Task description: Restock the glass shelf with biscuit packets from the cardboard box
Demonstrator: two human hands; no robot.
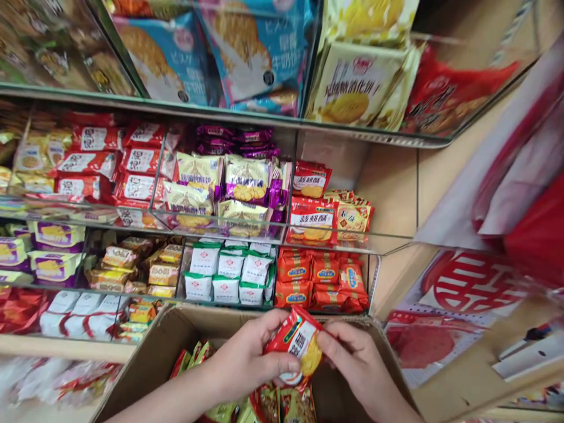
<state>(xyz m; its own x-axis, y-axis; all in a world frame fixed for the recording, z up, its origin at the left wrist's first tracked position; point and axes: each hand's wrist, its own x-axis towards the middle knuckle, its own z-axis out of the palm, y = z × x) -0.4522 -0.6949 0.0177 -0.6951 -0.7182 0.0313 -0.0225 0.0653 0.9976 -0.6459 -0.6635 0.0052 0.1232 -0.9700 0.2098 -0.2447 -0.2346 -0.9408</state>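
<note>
Above an open cardboard box (147, 346), my left hand (264, 346) and my right hand (348, 352) both grip a red snack packet (299, 343) with a cookie picture on it. The left fingers close around its left side, thumb across the front. On the right edge, my right thumb and fingers pinch the wrapper. Inside the box, below my hands, lie several green and gold snack packets (268, 405), partly hidden by my left forearm. Directly ahead on the shelf sit similar red packets (312, 217) beside yellow-and-red ones (353, 218).
Glass-fronted shelves (220, 226) rise behind the box, divided into compartments of wrapped snacks. Orange-red packets (294, 270) and white-and-green packets (205, 261) stand just past the box's far edge. At right hang red decorations (476, 282); bagged goods (57, 379) lie low at left.
</note>
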